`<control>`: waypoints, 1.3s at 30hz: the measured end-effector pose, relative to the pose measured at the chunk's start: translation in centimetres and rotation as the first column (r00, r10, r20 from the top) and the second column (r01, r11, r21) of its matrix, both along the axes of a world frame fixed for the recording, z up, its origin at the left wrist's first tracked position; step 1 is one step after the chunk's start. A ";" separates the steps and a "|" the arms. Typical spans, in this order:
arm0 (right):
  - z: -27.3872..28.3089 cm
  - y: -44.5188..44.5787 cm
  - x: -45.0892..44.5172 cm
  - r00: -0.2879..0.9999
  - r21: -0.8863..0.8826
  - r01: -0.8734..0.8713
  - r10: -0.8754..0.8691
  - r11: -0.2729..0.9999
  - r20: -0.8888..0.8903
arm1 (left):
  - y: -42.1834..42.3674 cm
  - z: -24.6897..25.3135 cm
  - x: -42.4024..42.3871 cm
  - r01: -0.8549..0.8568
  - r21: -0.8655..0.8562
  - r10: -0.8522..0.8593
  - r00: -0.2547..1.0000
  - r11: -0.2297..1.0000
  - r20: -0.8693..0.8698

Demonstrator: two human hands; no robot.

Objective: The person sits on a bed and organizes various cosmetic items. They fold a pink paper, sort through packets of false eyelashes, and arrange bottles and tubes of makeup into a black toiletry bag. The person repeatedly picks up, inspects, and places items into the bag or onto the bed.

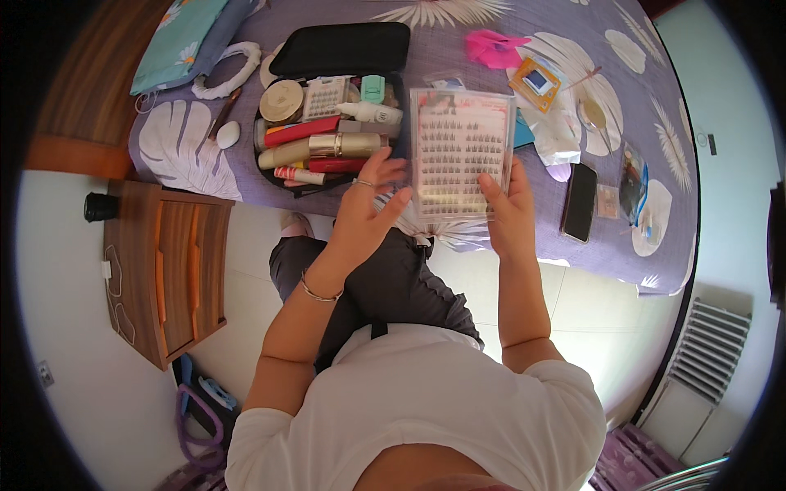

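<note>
My right hand grips a clear plastic case of false eyelash clusters by its lower right edge, thumb on top. Beside the case's left edge, my left hand is raised with its fingers apart and holds nothing. Behind that hand lies an unzipped black cosmetics case, packed with a round compact, a smaller lash tray, a mint green container, a white bottle, a red tube and a gold-banded tube.
On the patterned bedspread lie a white headband, a white egg-shaped item, a pink cloth, an orange packet, a black smartphone and a clear pouch. A wooden drawer cabinet stands at left.
</note>
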State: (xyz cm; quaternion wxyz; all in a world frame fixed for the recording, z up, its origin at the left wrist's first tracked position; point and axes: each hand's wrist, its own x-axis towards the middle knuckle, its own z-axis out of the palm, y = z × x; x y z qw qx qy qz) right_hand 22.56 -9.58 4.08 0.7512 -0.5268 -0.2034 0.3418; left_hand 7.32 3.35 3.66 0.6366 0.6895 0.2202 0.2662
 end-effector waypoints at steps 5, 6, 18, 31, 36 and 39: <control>4.0 1.9 -3.4 0.990 0.152 -0.124 0.111 0.981 0.088 | 0.4 4.4 -2.6 0.156 -0.176 -0.105 0.959 0.972 0.265; 4.4 2.1 -3.8 0.984 0.165 -0.161 0.145 0.973 0.107 | 0.5 5.1 -3.1 0.147 -0.173 -0.091 0.952 0.974 0.293; 5.0 3.4 -5.5 0.915 0.227 -0.327 0.246 0.917 0.321 | 1.2 6.1 -6.1 0.050 -0.311 0.088 0.906 0.949 0.415; 4.3 3.9 -5.4 0.936 0.087 -0.332 0.316 0.939 0.155 | 2.3 4.7 -6.1 -0.078 -0.425 0.214 0.935 0.902 0.283; 5.0 5.7 -4.8 0.779 0.366 -0.524 0.606 0.769 -0.157 | 3.0 4.8 -5.7 0.194 -0.804 0.327 0.841 0.562 0.431; 5.9 6.3 -5.4 0.796 0.332 -0.487 0.568 0.807 -0.212 | 3.5 3.6 -5.9 0.491 -0.811 0.341 0.740 0.317 0.581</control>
